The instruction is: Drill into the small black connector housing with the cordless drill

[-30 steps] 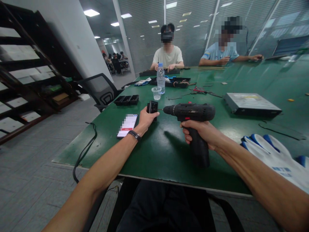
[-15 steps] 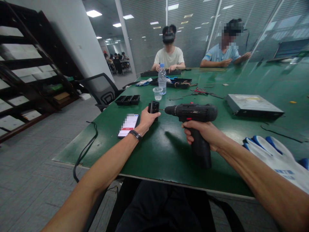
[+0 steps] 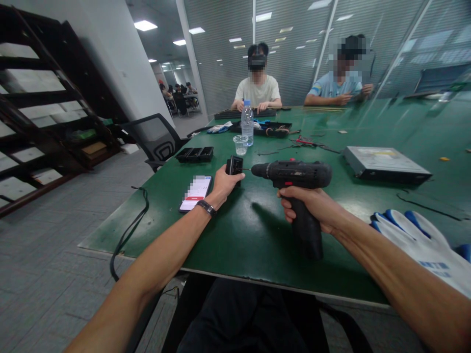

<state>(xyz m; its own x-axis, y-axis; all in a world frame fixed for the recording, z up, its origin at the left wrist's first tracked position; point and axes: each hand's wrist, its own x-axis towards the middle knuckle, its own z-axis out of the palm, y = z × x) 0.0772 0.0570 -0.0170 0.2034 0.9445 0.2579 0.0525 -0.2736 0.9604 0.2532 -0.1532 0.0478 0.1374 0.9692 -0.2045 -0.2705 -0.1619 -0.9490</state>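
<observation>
My left hand [image 3: 223, 185] is closed around a small black box-like part [image 3: 234, 165], held on edge over the table with its recessed side facing right. In my right hand [image 3: 305, 201] is a black cordless drill [image 3: 298, 172], gripped by its handle with the chuck pointing left. The drill's thin bit reaches the black part at its right side; whether the tip is inside it I cannot tell. Left of my left wrist lies a phone [image 3: 196, 192] with a lit screen. A black tray with compartments [image 3: 195, 154] sits beyond the phone.
A clear plastic cup [image 3: 240, 144] and a water bottle [image 3: 247, 125] stand beyond my left hand. At right are a metal drive-like box [image 3: 386, 164] and white-blue gloves [image 3: 423, 245]. A cable [image 3: 128, 230] hangs over the left table edge. Two people sit across the table.
My hands, the drill and the black part keep nearly the same positions. The view has tilted slightly. The person at far right has lowered a raised hand and drawn it in.
</observation>
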